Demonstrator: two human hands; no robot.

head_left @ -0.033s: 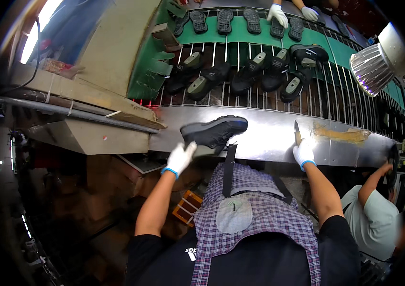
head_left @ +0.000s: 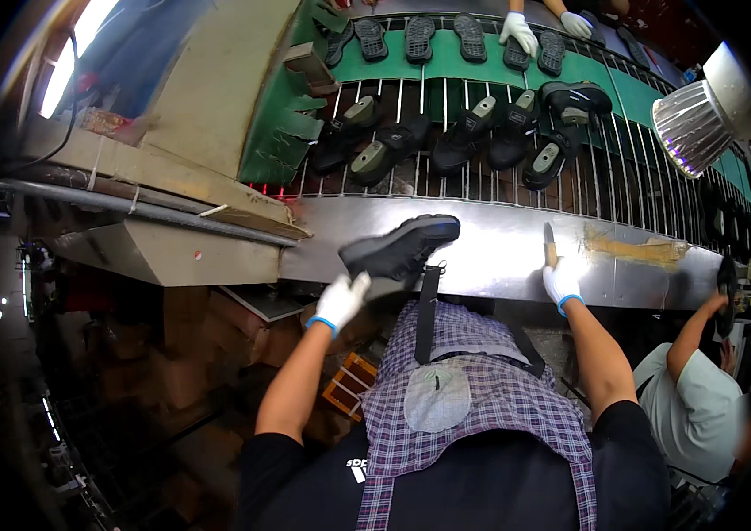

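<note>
My left hand point(head_left: 340, 301), in a white glove, grips the near end of a black shoe point(head_left: 404, 246) that lies tilted on the steel bench point(head_left: 499, 257). My right hand point(head_left: 561, 280), also gloved, holds a small brush point(head_left: 550, 241) upright against the bench, just left of a yellowish glue smear point(head_left: 636, 250). My checked apron fills the bottom middle of the view.
Beyond the bench, a rod conveyor point(head_left: 605, 177) carries several black shoes point(head_left: 468, 133). A green belt point(head_left: 482, 66) behind it holds several soles, with another person's gloved hands point(head_left: 517, 31) over them. A ribbed lamp point(head_left: 694, 124) hangs at the right. A co-worker point(head_left: 694, 398) stands at the lower right.
</note>
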